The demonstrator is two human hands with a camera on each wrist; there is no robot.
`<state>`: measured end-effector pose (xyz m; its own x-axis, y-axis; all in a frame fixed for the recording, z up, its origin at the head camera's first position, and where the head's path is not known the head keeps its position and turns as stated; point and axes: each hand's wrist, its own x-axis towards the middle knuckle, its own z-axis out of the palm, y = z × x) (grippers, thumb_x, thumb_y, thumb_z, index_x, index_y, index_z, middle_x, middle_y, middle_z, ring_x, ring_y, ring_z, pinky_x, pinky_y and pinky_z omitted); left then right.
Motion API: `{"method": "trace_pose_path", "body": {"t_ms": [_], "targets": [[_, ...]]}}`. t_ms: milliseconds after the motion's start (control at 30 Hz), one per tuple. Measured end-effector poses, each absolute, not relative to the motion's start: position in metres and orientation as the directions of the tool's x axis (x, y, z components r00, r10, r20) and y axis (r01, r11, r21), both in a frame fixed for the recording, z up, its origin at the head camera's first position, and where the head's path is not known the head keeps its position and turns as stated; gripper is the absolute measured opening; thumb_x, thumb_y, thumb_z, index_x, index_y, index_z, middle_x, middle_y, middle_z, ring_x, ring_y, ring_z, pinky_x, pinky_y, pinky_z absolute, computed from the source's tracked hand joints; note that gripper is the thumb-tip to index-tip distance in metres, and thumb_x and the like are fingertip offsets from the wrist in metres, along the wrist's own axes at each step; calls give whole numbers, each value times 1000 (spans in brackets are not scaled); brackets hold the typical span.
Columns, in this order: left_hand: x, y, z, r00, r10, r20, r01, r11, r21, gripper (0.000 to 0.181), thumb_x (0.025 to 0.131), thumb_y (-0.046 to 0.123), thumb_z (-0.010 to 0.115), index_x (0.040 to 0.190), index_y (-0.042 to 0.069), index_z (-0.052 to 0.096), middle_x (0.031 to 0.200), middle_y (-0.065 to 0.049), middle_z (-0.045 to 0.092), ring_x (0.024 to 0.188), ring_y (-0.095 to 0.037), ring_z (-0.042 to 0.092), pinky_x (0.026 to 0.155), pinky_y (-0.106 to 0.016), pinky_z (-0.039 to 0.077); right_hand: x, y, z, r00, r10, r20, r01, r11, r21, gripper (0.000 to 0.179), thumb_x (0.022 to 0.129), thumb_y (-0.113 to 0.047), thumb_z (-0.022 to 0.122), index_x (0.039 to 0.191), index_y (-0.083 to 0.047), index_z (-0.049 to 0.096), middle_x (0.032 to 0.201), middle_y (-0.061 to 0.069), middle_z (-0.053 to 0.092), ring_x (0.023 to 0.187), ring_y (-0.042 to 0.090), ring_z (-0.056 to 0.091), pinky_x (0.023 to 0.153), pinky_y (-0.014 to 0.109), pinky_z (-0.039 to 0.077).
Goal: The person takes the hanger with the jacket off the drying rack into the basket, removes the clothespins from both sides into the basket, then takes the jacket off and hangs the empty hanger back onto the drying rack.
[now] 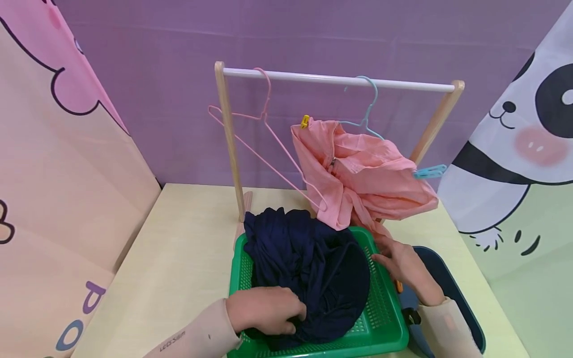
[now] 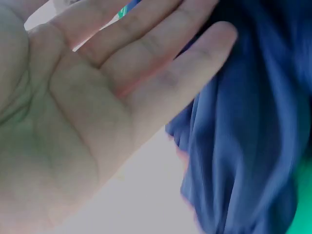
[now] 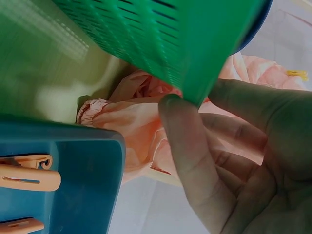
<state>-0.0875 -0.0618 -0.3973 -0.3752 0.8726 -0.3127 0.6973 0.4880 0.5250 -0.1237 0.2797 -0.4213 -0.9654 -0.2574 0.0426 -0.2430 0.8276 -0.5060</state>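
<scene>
A bundled navy garment (image 1: 309, 268) fills much of a green perforated basket (image 1: 385, 328). At its front left, my left hand (image 1: 270, 311) reaches over the near edge of the cloth; in the left wrist view its palm shows, with fingers extended beside the navy folds. My right hand (image 1: 405, 266) pinches the basket's right rim between thumb and index finger, as the right wrist view shows. Just behind that hand hangs a pink garment (image 1: 367, 174), clipped with a yellow clothespin (image 1: 305, 121) and a blue clothespin (image 1: 429, 172) on a light-blue hanger (image 1: 370, 107).
A wooden rack with a white rail (image 1: 313, 77) stands behind the basket. From its left part hangs a bare pink hanger (image 1: 264, 119). Under my right forearm is a dark blue tray (image 1: 452, 283), holding orange clothespins (image 3: 29, 176). Printed cloth walls surround the pale table (image 1: 179, 258).
</scene>
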Motion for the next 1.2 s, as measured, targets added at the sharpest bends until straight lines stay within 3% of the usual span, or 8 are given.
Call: {"method": "trace_pose_path", "body": {"t_ms": [233, 333, 433, 767, 867, 1000, 1100, 1200], "targets": [[-124, -97, -370, -705, 709, 35, 669, 646, 368, 20, 95, 19, 72, 113, 11, 72, 109, -4, 66, 93, -18, 64, 77, -34, 56, -124, 280, -421, -965, -260, 45, -247, 827, -505, 42, 93, -9, 72, 130, 3, 58, 93, 13, 72, 78, 26, 70, 62, 40, 58], [-145, -106, -366, -791, 603, 100, 601, 736, 313, 28, 94, 24, 73, 118, 10, 70, 118, -10, 63, 97, -26, 64, 78, -42, 57, -124, 280, -421, -963, -264, 49, -252, 826, -504, 42, 92, -9, 72, 131, 2, 58, 94, 14, 72, 79, 27, 70, 64, 42, 59], [-165, -112, -365, -844, 533, 56, 522, 794, 312, 40, 94, 29, 73, 128, 9, 66, 128, -16, 59, 106, -33, 63, 85, -49, 55, -125, 280, -421, -961, -271, 59, -264, 829, -493, 44, 92, -8, 72, 132, 2, 57, 96, 16, 71, 82, 30, 70, 67, 46, 59], [-196, -114, -386, -844, 528, -92, 451, 792, 411, 59, 91, 37, 74, 139, 6, 58, 133, -17, 60, 121, -33, 57, 101, -50, 46, -124, 279, -422, -966, -254, 52, -246, 834, -493, 42, 92, -9, 72, 130, 2, 58, 97, 17, 72, 83, 31, 71, 68, 47, 59], [-197, -113, -389, -841, 533, -91, 453, 787, 419, 57, 91, 32, 76, 138, 5, 59, 132, -17, 60, 121, -33, 57, 102, -48, 46, -123, 278, -422, -971, -236, 33, -220, 831, -511, 42, 93, -11, 72, 130, 2, 59, 96, 15, 72, 79, 26, 70, 62, 39, 58], [-200, -112, -389, -842, 535, -74, 467, 790, 398, 52, 92, 26, 76, 136, 5, 60, 128, -17, 61, 117, -32, 58, 100, -47, 48, -122, 278, -421, -977, -213, -11, -169, 805, -568, 42, 94, -11, 70, 132, 1, 57, 96, 16, 72, 57, 16, 64, 50, 30, 52], [-204, -113, -391, -840, 542, -32, 490, 783, 383, 46, 92, 20, 75, 132, 3, 62, 122, -17, 63, 110, -32, 60, 97, -46, 49, -121, 276, -420, -980, -194, -34, -138, 797, -588, 42, 95, -11, 70, 133, 0, 56, 97, 17, 71, 46, 13, 56, 46, 29, 50], [-207, -113, -394, -831, 556, 30, 526, 765, 372, 35, 92, 12, 74, 124, 1, 66, 115, -17, 64, 106, -32, 62, 95, -44, 51, -121, 275, -420, -983, -177, -44, -118, 804, -582, 43, 95, -10, 70, 135, -1, 55, 100, 20, 71, 47, 13, 58, 47, 29, 52]]}}
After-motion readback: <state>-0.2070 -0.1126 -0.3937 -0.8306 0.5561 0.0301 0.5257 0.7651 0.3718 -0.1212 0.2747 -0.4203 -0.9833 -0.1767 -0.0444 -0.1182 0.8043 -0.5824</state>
